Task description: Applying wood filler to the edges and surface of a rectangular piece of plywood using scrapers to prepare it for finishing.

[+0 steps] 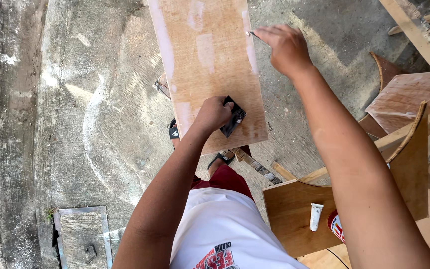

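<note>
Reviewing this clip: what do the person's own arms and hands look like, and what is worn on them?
Both arms are bare along all that shows; no sleeve reaches them. The left hand and right hand wear no gloves, and no rings, watch or bracelet show. A white shirt with red and black print covers the torso.

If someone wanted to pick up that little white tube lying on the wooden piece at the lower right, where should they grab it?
Probably across the middle of the white tube, coming from straight above. It lies flat and nearly upright in the picture on the brown plywood piece, so its two long sides are free. The red and white tin sits close on its right, leaving less room there.
</note>
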